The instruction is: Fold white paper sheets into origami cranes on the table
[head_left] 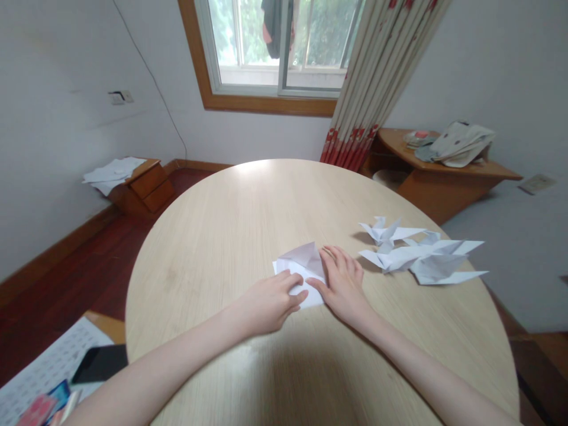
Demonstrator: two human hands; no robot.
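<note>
A small folded white paper [302,255] lies on the round wooden table [213,225], with one flap standing raised at its far side. My left hand [277,300] rests on the paper's left and near part, its fingers curled and the thumb close to the fingertips. My right hand [344,284] touches the right edge, its thumb on the paper and its fingers stretched along the side. Both hands press the paper from opposite sides. To the right lie several folded white paper birds [417,254], grouped close together.
Beyond the table's left edge are a black phone [100,363] and a printed sheet [53,355]. A small wooden cabinet [151,184] with papers stands at the far left. At the back right, a wooden desk [448,183] holds a cloth bag [464,144].
</note>
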